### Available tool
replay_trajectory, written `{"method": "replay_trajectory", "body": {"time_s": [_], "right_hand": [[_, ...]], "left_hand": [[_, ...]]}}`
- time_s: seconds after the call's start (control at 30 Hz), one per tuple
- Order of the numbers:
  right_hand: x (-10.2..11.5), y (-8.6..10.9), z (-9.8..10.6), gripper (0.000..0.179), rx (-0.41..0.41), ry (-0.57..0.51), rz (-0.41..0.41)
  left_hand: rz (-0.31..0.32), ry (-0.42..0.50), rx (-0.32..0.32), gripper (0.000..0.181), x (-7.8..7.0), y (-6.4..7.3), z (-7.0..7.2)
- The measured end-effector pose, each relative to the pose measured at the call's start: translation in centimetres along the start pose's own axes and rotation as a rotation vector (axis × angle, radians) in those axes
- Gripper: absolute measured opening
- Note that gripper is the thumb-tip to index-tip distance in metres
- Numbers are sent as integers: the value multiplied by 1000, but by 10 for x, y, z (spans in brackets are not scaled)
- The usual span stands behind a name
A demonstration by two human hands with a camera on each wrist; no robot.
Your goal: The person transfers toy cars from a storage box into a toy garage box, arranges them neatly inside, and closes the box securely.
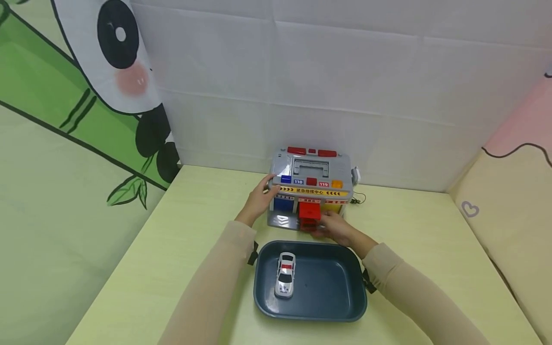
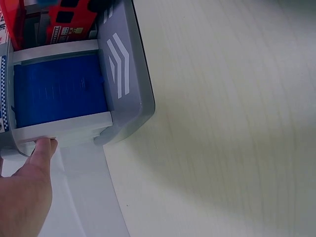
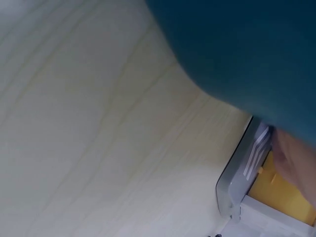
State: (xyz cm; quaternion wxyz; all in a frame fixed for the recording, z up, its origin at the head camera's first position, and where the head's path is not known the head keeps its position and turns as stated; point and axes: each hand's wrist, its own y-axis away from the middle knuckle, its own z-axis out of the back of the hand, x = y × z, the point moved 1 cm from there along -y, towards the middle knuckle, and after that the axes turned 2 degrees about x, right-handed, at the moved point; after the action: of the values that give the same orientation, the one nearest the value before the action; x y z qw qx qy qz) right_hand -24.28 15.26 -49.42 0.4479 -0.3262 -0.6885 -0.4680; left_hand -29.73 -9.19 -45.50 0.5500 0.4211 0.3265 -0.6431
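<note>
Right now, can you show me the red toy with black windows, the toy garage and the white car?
Red toy vehicle (image 2: 81, 20): left wrist view, on its red body.
Toy garage (image 1: 312, 191): head view, on the yellow strip across its front.
White car (image 1: 285, 278): head view, on its larger dark window.

1 desk (image 1: 207, 225) w/ 1 tray (image 1: 325, 287) and 1 toy station (image 1: 310, 192) on it. Toy vehs: 2 tot., i.e. 1 white car (image 1: 285, 275) in tray, 1 red truck (image 2: 71, 22) at stn. Stn doors (image 1: 283, 204): 3, 1 ea. blue, red, yellow. Roof btns (image 1: 311, 181): 3, 1 ea. blue, red, orange. Red roof lights (image 1: 296, 151): 3, 2 lg + 1 sm. L grip (image 1: 260, 197) + R grip (image 1: 338, 227): 2. Sleeves (image 1: 204, 287): 2.
</note>
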Motion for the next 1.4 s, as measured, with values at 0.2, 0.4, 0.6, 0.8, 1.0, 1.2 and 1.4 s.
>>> {"method": "replay_trajectory", "body": {"time_s": [0.2, 0.4, 0.6, 0.8, 1.0, 1.2, 1.4], "right_hand": [[2, -2, 7, 28, 6, 39, 20], [5, -6, 12, 39, 40, 87, 32], [6, -10, 17, 47, 67, 101, 39], [7, -12, 24, 48, 81, 117, 50], [10, -13, 31, 53, 94, 117, 35], [15, -13, 36, 56, 138, 91, 24], [21, -13, 40, 67, 128, 181, 84]], "left_hand": [[12, 2, -7, 56, -1, -4, -2], [21, 9, -17, 56, -3, -7, -3], [25, 6, -26, 57, -4, -10, -4], [31, 14, -33, 58, -6, -14, -6], [40, 15, -40, 58, -8, -16, -7], [40, 15, -49, 58, -9, -19, -10], [43, 14, -62, 57, -12, -22, -12]]}}
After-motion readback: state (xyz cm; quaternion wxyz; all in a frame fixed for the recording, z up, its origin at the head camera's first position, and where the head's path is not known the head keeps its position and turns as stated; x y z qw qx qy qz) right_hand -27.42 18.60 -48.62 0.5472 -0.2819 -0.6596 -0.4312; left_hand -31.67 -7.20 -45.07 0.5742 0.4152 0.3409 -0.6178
